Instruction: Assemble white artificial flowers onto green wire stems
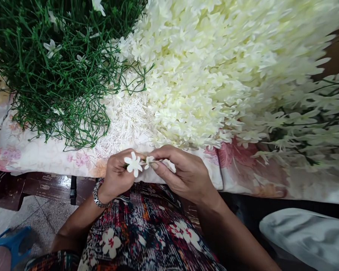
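My left hand [118,175], with a metal-band watch [96,195] on its wrist, is closed around a green artificial flower stem that is mostly hidden in the fist. A white artificial flower [133,164] stands out at its thumb side. Facing it, my right hand [186,175] pinches a small white flower [149,162] between thumb and fingertips. More white petals [169,165] show at the right fingers. Both hands are close together at the table's front edge, just above my lap.
Green plastic stems [64,82] are heaped at the left. Loose cream-white blossoms [209,75] form a big pile at the centre and right. Thin white sticks [127,118] lie between them. Assembled flower sprays [305,120] lie right, on the floral tablecloth [84,162]. A blue stool [15,244] stands lower left.
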Demonstrator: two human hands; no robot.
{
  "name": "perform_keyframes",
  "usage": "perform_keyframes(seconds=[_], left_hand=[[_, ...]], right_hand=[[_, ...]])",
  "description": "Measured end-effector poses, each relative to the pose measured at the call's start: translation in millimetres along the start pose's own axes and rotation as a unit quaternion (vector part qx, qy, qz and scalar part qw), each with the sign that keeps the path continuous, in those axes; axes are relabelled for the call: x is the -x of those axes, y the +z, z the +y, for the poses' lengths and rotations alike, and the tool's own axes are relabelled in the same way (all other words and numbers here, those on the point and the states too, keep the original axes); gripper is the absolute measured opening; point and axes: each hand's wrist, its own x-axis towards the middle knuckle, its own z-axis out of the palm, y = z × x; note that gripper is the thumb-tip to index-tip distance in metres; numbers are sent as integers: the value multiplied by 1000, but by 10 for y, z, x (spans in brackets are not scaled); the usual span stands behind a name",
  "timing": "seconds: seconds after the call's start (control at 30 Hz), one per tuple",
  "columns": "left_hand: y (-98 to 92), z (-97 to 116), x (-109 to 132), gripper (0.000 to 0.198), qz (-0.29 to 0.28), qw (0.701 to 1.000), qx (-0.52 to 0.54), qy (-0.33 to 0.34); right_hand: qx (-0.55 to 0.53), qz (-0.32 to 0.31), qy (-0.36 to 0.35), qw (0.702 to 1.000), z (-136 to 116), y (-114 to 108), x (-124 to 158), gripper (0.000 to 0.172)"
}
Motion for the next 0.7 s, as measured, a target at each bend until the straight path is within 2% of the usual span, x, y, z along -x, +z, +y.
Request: perform_keyframes(seconds=[0.1, 0.2, 0.33, 0.53, 0.7], left_hand=[[-10, 27, -3, 18, 6, 1000, -4, -18], [-2, 41, 4, 20, 11, 1000, -13, 3], [13, 31, 17, 21, 6, 999, -31, 34], [6, -1, 16, 22, -2, 998, -34, 45], [5, -18, 10, 17, -7, 999, -36, 31]], right_hand=[[-22, -22, -10, 999, -11, -38, -7, 29], [7, -23, -24, 999, -12, -33, -4, 41], [40, 1, -18, 999, -12, -1, -5, 35], [11, 5, -4, 1000, -5, -10, -24, 14], [23, -11, -24, 999, 9, -57, -34, 11]])
